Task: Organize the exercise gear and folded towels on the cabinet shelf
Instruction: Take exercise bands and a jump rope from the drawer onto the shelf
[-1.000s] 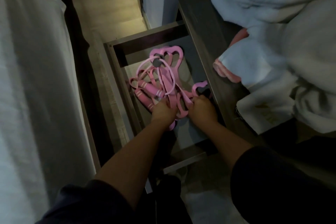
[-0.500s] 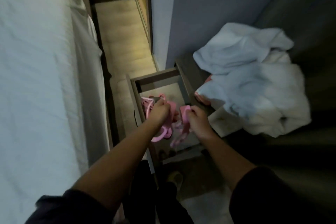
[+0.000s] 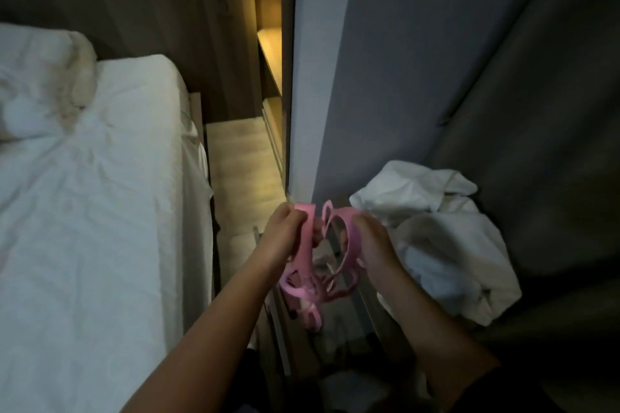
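Pink bands (image 3: 303,293) hang gripped in left hand (image 3: 281,238) and right hand (image 3: 372,245), between white bed (image 3: 100,194) and rumpled towels (image 3: 436,228).

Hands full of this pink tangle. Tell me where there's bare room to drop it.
Bare: the white bed sheet between the pillow and its right edge; the lit floor strip between that bed and the wall. Crowded: rumpled towels heaped right of the pink tangle.

Smooth pink rubbery bands (image 3: 350,238); soft, rumpled white cloth towels (image 3: 446,245).
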